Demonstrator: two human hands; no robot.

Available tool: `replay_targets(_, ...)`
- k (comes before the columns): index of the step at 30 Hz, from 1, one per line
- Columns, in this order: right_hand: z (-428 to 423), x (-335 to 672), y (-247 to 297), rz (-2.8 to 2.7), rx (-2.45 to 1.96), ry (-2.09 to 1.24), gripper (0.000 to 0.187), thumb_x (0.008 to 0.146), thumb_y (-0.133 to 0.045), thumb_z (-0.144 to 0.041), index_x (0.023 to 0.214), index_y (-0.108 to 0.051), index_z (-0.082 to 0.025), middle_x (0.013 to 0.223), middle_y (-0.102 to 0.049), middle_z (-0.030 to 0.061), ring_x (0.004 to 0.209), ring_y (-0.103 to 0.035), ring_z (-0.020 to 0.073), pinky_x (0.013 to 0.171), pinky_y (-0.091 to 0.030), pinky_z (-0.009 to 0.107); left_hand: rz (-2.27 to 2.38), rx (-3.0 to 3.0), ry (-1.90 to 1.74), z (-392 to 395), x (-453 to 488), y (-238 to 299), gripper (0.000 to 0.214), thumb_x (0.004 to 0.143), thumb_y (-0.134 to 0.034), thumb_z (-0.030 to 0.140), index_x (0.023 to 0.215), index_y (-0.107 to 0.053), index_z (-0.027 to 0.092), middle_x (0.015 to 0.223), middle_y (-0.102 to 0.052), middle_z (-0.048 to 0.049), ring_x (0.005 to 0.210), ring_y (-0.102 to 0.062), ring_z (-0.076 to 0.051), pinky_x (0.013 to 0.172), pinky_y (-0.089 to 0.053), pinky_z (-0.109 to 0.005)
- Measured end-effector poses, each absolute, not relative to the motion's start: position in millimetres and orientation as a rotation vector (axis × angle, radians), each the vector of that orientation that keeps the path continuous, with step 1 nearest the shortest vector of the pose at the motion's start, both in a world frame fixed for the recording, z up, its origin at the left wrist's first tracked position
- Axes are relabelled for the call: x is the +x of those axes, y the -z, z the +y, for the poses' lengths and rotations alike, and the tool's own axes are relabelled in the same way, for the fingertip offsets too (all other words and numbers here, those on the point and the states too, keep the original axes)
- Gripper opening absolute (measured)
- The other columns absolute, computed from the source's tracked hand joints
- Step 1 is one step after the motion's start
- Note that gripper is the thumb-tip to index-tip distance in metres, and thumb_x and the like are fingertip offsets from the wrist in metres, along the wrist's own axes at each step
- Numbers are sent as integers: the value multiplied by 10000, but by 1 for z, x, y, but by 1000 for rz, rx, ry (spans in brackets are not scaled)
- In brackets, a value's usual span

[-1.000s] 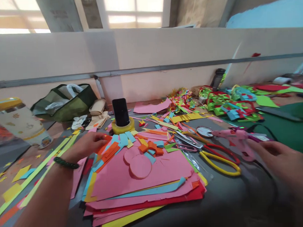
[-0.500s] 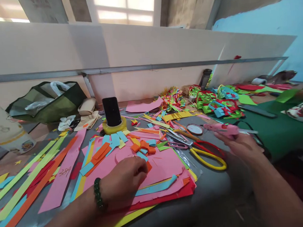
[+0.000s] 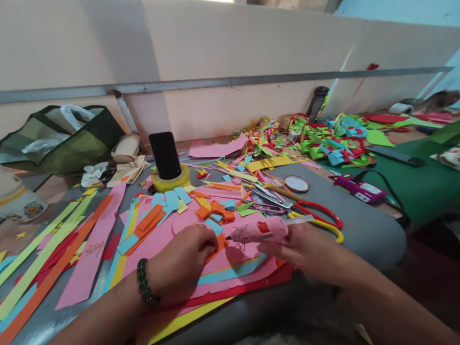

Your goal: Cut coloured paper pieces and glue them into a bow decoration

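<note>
My left hand (image 3: 189, 247), with a dark green bead bracelet at the wrist, is closed on an orange paper piece (image 3: 219, 247) above the stacked pink paper. My right hand (image 3: 304, 248) grips a pink hot glue gun (image 3: 260, 230), a glue stick poking out of its back. The gun's nozzle points left, at the orange paper, close to my left fingertips; whether it touches I cannot tell. Beyond the hands lie curled orange paper pieces (image 3: 222, 211) and blue strips (image 3: 170, 200). Large scissors (image 3: 322, 213) with red and yellow handles lie behind the glue gun, partly covered by it.
A phone (image 3: 165, 155) leans upright in a yellow tape roll (image 3: 172, 179). Long paper strips (image 3: 93, 247) cover the left side. A green bag (image 3: 59, 143) stands at the back left. Piled paper scraps (image 3: 327, 139) and a purple device (image 3: 361, 189) are on the right.
My right hand has brought the glue gun left and down from the table's right side to the orange paper. My left hand stays nearly in place. The view has tilted down.
</note>
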State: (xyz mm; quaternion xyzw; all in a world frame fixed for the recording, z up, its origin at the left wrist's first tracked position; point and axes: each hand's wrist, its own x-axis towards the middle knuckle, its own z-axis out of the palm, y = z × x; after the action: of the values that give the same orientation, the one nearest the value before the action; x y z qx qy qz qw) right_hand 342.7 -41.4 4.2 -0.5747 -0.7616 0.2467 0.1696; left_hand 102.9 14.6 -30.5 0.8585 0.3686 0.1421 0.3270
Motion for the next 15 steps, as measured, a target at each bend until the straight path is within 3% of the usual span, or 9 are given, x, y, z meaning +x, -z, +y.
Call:
replay_targets(5, -30, 339, 4, -2226, -1605, -595, 310, 823, -546, -481, 749, -702, -224, 532, -549, -17, 483, -474, 122, 457, -360, 218, 953, 2217, -386, 16, 102, 32, 182, 791, -461, 174, 707, -621, 192, 757, -649, -37, 705, -549, -165, 644, -387, -254)
replay_targets(15, -38, 342, 1, -2300, -1755, -641, 491, 842, -463, -564, 538, -523, -183, 487, -281, -47, 430, -249, 79, 382, -183, 217, 990, 2231, -353, 16, 104, 28, 204, 770, -449, 135, 674, -621, 186, 717, -658, -18, 665, -552, -147, 622, -374, -247)
